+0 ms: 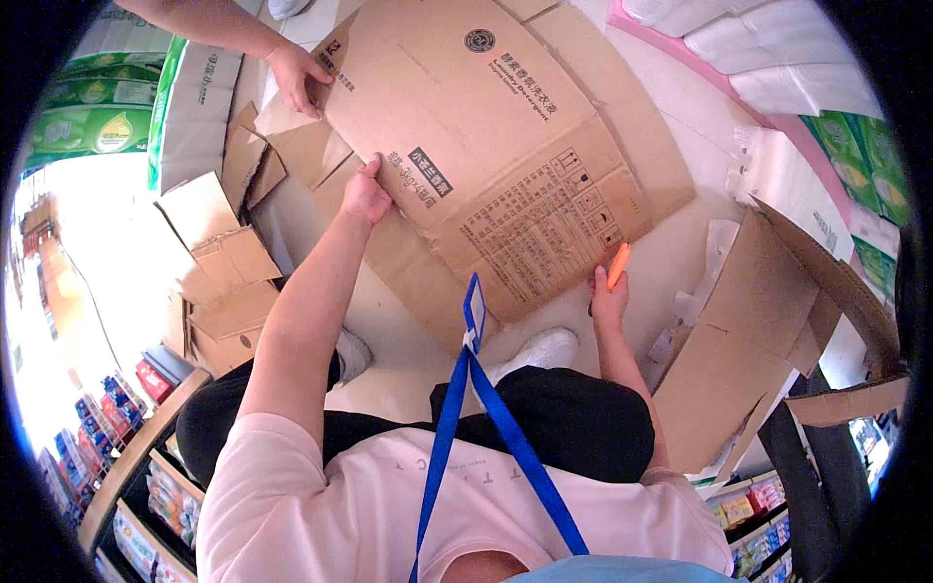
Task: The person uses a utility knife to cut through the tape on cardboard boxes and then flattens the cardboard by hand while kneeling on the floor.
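A large cardboard box (pixel 510 160), opened out flat and printed as laundry detergent packaging, spreads before me just above the floor. My left hand (pixel 368 195) pinches its left edge, thumb on top. In my right hand (pixel 611 297) is an orange tool (pixel 619 265) that looks like a utility knife; its tip is hard to make out. That hand is at the near right corner of the cardboard, and the knuckles' contact with it cannot be told. Another person's hand (pixel 299 79) grips the far left edge.
Folded cardboard pieces (pixel 235 266) are piled at the left. An open carton (pixel 751 321) stands on the right. Wrapped paper packs (pixel 758 44) line the far right, with green packs (pixel 95 109) far left. A shelf (pixel 138 452) is behind me at left.
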A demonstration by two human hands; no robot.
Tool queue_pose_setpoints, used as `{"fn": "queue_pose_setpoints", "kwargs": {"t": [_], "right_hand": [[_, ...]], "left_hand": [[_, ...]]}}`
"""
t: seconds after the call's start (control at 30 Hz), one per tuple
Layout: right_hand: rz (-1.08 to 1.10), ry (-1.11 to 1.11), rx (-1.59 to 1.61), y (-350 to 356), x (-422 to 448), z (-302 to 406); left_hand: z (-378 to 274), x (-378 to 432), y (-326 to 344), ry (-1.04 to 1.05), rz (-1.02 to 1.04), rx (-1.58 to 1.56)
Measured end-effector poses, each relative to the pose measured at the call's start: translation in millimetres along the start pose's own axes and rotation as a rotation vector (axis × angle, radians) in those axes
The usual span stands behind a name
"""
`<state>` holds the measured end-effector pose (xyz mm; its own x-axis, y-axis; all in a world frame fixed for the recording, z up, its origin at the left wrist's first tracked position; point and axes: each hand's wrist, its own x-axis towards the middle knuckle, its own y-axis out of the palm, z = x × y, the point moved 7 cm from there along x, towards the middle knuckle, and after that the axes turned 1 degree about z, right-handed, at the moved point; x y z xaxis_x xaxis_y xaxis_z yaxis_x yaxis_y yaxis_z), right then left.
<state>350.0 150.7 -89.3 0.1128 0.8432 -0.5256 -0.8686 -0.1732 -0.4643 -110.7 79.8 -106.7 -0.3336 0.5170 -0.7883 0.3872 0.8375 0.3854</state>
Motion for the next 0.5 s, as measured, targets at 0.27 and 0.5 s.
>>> {"fn": "queue_pose_setpoints", "kwargs": {"t": [0.27,0.5], "right_hand": [[0.044,0.056,0.082,3,8,7],[-0.029,-0.056,-0.267,-12,-8,12]], "left_hand": [[-17,-5,2,0.049,-0.055,0.038],[-30,-17,18,0.015,0.05,0.159]]}}
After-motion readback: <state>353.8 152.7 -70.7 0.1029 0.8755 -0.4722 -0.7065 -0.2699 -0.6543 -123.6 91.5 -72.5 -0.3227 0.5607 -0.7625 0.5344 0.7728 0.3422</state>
